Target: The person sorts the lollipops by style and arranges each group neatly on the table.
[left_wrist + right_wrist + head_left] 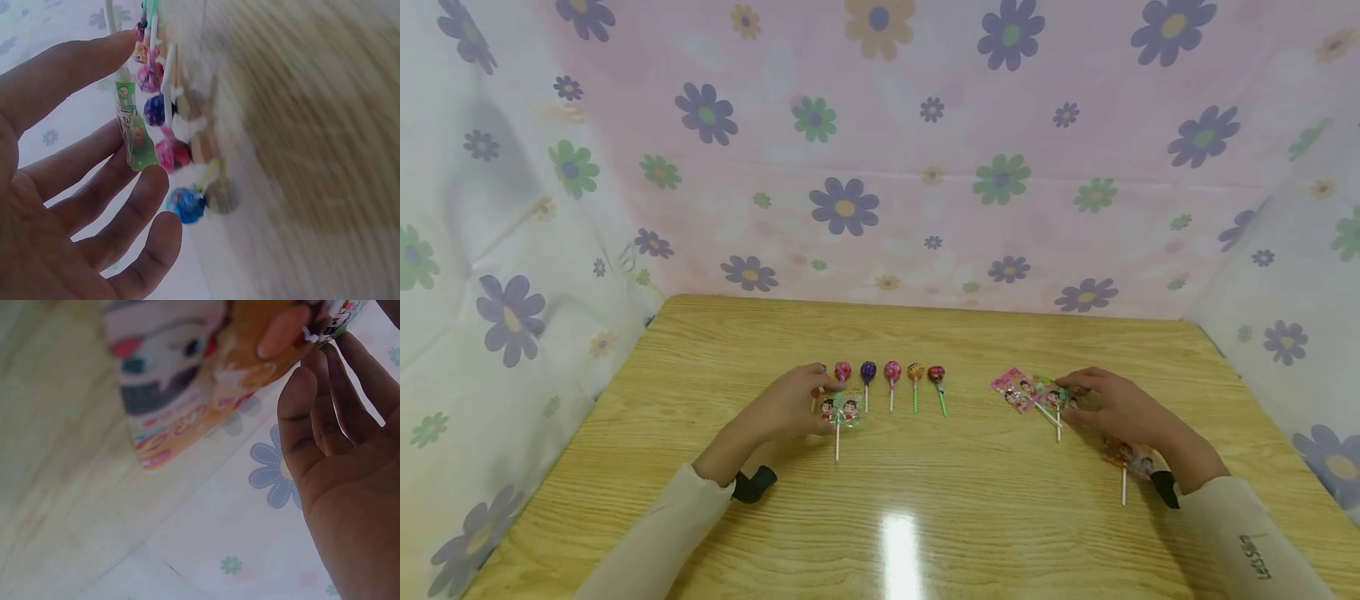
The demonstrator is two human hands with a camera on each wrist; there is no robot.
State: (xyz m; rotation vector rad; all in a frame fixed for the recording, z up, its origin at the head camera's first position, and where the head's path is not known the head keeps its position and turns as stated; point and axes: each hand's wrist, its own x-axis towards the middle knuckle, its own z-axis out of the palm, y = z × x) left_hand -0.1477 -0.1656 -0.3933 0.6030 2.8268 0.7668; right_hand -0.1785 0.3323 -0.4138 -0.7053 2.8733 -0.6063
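My left hand [790, 406] holds a flat lollipop [850, 408] in a clear green wrapper by its edges, between thumb and fingers, white stick pointing down. Beyond it is a row of ball lollipops [892, 371] in pink, purple, orange and red wrappers. A blue ball lollipop [186, 205] at the row's end shows in the left wrist view, mostly hidden by the hand in the head view. My right hand [1120, 408] pinches the edge of a green-wrapped flat lollipop [1051, 395]; its fingertips are partly hidden in the right wrist view.
A pink-wrapped flat lollipop [1015, 389] lies left of the green one, their sticks crossing. Under the right wrist is an orange-wrapped flat lollipop [1123, 452]. The wooden table [880, 483] meets flowered cloth [910, 150] at the back and sides.
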